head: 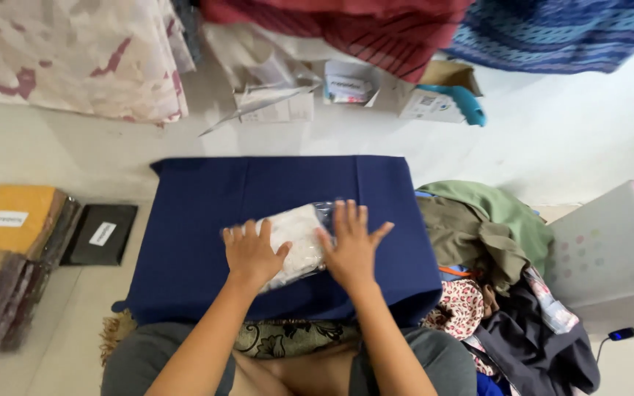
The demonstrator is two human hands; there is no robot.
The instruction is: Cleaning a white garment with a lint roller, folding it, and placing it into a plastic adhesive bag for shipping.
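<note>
Both flat hands, left hand (251, 253) and right hand (351, 246), press the white cloth in its clear plastic bag (295, 238), grasping nothing, on the dark blue folded cloth (199, 227); the bag is already filled and lies flat.

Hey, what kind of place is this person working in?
Probably a home garment-packing spot on the floor. Both hands, left hand and right hand, press a clear bag of white cloth flat on a navy fabric. Bagged folded clothes sit at the left, a pile of loose clothes at the right.
</note>
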